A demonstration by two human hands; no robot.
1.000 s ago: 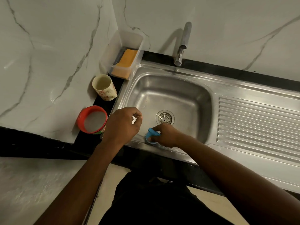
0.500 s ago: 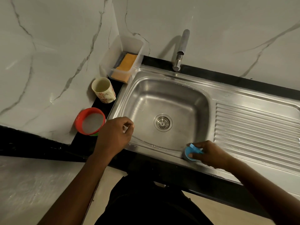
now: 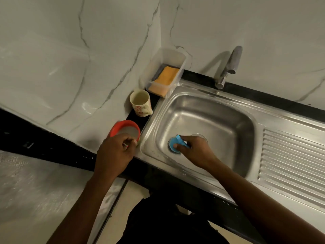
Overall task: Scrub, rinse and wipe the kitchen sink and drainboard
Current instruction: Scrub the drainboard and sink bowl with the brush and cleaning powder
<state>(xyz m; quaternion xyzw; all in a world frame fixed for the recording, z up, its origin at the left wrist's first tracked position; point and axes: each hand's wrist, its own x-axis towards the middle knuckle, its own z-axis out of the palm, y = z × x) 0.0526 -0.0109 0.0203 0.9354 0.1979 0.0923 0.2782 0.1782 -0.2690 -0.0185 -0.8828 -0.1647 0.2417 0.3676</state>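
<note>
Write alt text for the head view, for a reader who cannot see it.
The right hand grips a blue scrubber against the floor of the steel sink, beside the drain. The left hand is curled left of the sink, by a red tub; behind stand a mug and a clear box holding an orange sponge.

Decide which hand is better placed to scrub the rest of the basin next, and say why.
Right. The right hand holds the blue scrubber down on the floor of the sink. The left hand is outside the basin by its left rim, pinching a small white item.
</note>
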